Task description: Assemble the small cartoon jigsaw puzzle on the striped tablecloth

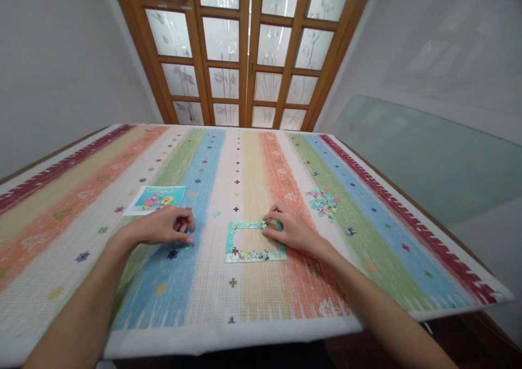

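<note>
While both forearms stretch out over the striped cloth (122, 282) that covers the table, the right hand (290, 229) rests on the far right corner of a half-built puzzle frame (255, 242), fingers curled down onto the edge pieces. Whether a piece sits under those fingertips I cannot tell; the grip looks narrow, pressing rather than pinching. The frame lies near the middle of the table, a hollow rectangle with bare cloth showing through its centre. The left hand (165, 226) lies to the left of it, well apart, fingers bent with the tips down on the cloth; if it covers a small piece, that piece is hidden. One loose piece (216, 214) sits between the two hands, just beyond the frame's far left corner. A heap of loose pieces (323, 202) lies farther right, and the reference picture (155, 198) rests beyond the left hand.

As I judge it, the risk is in the frame itself: it is thin and only lightly interlocked, so a sideways push from the right hand could buckle the border or pop joints apart. The soft cloth may also bunch under pressure and shift the frame, and a sweeping forearm could scatter the heap.
</note>
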A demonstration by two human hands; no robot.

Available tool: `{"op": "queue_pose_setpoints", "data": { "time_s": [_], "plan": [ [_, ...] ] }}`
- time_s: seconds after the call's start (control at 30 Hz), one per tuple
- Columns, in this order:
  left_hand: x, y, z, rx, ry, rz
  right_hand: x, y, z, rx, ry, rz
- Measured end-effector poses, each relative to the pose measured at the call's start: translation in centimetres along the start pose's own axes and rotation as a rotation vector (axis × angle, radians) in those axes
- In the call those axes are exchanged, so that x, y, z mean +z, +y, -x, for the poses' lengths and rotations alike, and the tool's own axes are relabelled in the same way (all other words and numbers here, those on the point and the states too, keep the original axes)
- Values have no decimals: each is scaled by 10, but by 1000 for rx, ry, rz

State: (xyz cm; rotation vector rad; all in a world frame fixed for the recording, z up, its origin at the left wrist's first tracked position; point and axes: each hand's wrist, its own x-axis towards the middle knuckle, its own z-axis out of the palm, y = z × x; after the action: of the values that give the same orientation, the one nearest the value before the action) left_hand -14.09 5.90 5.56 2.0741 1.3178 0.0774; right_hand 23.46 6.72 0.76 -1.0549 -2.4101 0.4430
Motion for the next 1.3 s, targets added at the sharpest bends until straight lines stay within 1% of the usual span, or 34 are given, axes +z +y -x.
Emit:
{"op": "queue_pose_setpoints", "data": {
  "time_s": [0.1, 0.23, 0.3, 0.43, 0.63, 0.83, 1.07, 1.3],
  "plan": [
    [1, 0, 2, -42, -57, -2, 2, -1, 0, -5, -9, -1],
    [4, 1, 1, -58, -69, -20, 4, -2, 0, 10, -17, 19],
    [5, 0, 0, -47, -55, -19, 4, -2, 0, 21, -17, 27],
    [7, -3, -3, -27, 10, -20, 3, -3, 0, 19, 3, 37],
    [11, 1, -10, 14, 94, -67, 6, -2, 0, 7, 2, 42],
    [17, 6, -15, 46, 143, -80, 10, 0, 1, -14, 6, 44],
    [25, 11, -20, 102, 183, -125, 9, 0, 0, -27, 17, 46],
    [29, 9, -24, 124, 205, -131, 10, -2, 1, -31, 31, 50]
  ]
}}
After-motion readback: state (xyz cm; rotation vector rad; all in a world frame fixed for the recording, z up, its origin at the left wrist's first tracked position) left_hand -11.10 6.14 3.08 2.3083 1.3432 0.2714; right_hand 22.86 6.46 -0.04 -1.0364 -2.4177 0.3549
